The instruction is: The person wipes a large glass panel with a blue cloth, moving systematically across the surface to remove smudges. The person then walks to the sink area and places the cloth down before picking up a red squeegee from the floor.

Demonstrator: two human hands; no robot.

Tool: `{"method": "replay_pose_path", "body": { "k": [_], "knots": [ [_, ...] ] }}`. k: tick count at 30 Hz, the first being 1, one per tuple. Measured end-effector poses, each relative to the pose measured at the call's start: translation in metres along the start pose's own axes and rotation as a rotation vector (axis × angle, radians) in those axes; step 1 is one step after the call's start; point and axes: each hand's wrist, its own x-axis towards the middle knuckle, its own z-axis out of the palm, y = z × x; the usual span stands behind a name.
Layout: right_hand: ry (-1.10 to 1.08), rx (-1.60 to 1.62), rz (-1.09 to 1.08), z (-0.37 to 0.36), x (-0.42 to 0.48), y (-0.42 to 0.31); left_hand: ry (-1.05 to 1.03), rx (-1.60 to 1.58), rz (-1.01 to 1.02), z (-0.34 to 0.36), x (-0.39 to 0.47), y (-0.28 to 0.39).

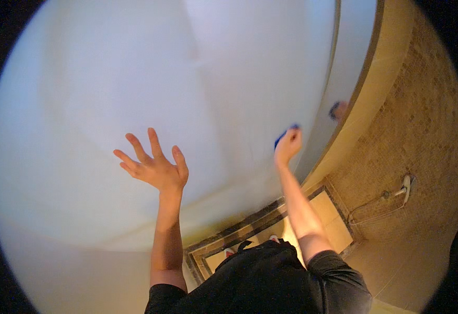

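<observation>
A broad frosted glass panel [115, 90] fills the view before me. My left hand [158, 168] is raised at its middle with the fingers spread and nothing in them. Whether that palm rests on the pane or hovers just off it, I cannot tell. Farther right, near the panel's edge strip, my right hand [289, 146] is closed around a blue cloth or sponge [280, 140]. The hand is slightly blurred and covers most of the blue piece, which lies at or close to the glass.
A metal-edged side strip [340, 78] borders the panel and reflects a hand with something dark blue. Beyond stands a brown mosaic-tiled wall [413, 129] with a handheld shower sprayer [406, 190] and hose. Below, dark borders frame tan floor tiles [333, 218]; red-and-white footwear [229, 253] shows.
</observation>
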Motion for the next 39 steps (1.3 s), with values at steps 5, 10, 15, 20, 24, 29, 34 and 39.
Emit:
{"method": "replay_pose_path", "body": {
  "k": [5,10,15,20,24,29,34,39],
  "knots": [
    [-0.305,0.255,-0.619,0.059,0.064,-0.180,-0.024,0.003,-0.014,-0.001,-0.005,-0.003],
    [-0.268,0.245,-0.955,0.051,0.035,-0.145,0.003,-0.033,0.001,0.003,-0.006,0.000],
    [-0.343,-0.105,-0.672,-0.044,-0.064,0.069,0.021,-0.037,0.009,0.002,0.000,0.012],
    [-0.508,-0.092,-0.475,-0.047,-0.055,0.017,0.015,0.034,0.029,-0.006,0.000,0.009],
    [-0.400,0.149,-1.035,0.024,0.027,-0.133,0.021,0.034,0.042,-0.005,0.003,0.013],
    [-0.381,0.327,-1.154,0.060,0.014,-0.210,-0.001,0.079,0.029,-0.013,-0.002,0.007],
    [-0.557,0.137,-1.221,0.002,-0.058,-0.059,-0.048,0.069,0.046,-0.017,-0.001,0.008],
    [-0.930,0.006,-1.335,-0.057,-0.116,0.037,-0.126,0.060,0.040,-0.018,-0.017,0.015]
  ]
}}
